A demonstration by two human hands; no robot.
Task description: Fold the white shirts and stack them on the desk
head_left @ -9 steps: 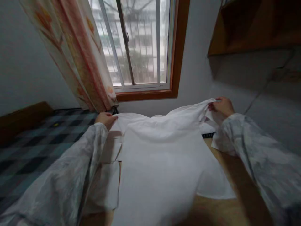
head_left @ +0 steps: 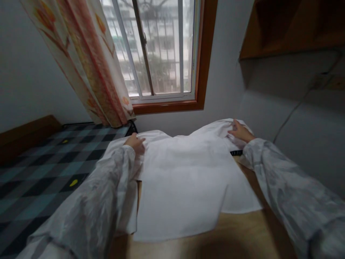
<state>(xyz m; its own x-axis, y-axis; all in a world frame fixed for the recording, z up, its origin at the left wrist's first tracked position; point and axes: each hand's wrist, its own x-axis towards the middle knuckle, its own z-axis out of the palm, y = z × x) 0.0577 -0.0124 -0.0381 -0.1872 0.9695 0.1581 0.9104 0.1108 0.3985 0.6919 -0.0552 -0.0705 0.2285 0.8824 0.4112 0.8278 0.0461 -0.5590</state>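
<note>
A white shirt (head_left: 183, 172) is spread over the wooden table, its shoulder end toward the window and its hem toward me. My left hand (head_left: 136, 143) rests on the left shoulder and sleeve area, fingers slightly apart. Cloth extends past that hand on the left side. At the right shoulder, my right hand (head_left: 242, 132) touches the fabric with thumb and forefinger apart. The right front panel (head_left: 241, 198) lies separately from the main panel, out to the right. Part of the left side is hidden under my left sleeve.
The wooden table (head_left: 237, 233) shows below the hem. A checked bed cover (head_left: 48, 169) lies to the left. Behind are a window (head_left: 161, 54) and a floral curtain (head_left: 91, 72). A wooden shelf (head_left: 291, 39) hangs at upper right, with a cable (head_left: 289, 115) below.
The shirt has come down flatter onto the table and its hem is now visible. Both hands have moved inward and loosened from the pinched corners.
</note>
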